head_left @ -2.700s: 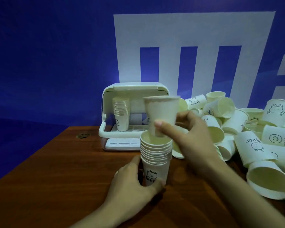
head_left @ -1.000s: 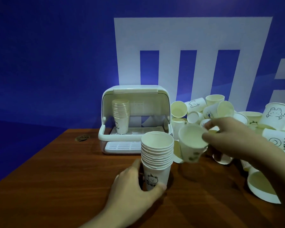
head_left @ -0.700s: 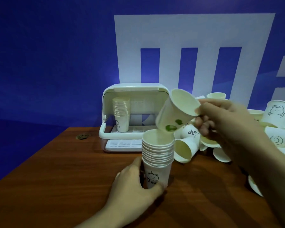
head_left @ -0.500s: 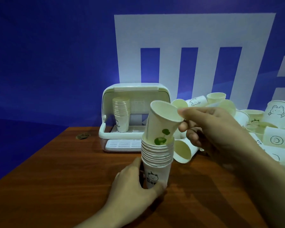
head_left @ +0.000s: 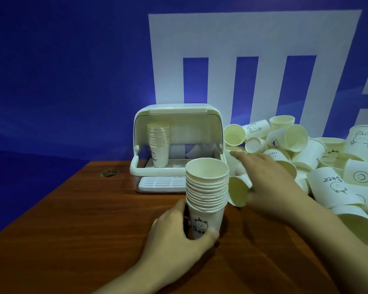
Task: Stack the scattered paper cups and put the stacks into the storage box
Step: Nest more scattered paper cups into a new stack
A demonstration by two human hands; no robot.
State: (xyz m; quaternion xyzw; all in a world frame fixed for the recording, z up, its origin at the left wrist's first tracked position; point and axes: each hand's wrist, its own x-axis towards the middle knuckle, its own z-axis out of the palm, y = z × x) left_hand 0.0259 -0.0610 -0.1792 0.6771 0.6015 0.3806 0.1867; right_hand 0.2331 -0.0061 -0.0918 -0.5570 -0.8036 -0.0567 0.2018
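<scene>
A tall stack of white paper cups [head_left: 206, 192] stands upright on the wooden table [head_left: 72, 230], its bottom cup printed with a bear. My left hand [head_left: 179, 236] grips the base of that stack. My right hand [head_left: 266, 179] reaches out flat with straight fingers over the heap of loose cups [head_left: 306, 158] at the right, holding nothing. A cup lying on its side [head_left: 237, 190] rests just under that hand. The white storage box [head_left: 176, 115] stands open at the back with another cup stack [head_left: 158, 143] inside on its left.
Loose cups printed with bears, a smiley and "HELLO" [head_left: 363, 177] pile up along the right edge. A white slotted drip tray [head_left: 162, 184] juts out in front of the box. A small round hole fitting [head_left: 108, 172] sits in the table at back left.
My right hand dropped the green-marked cup into the stack, let go, and moved right toward the heap. My left hand stayed on the stack's base.
</scene>
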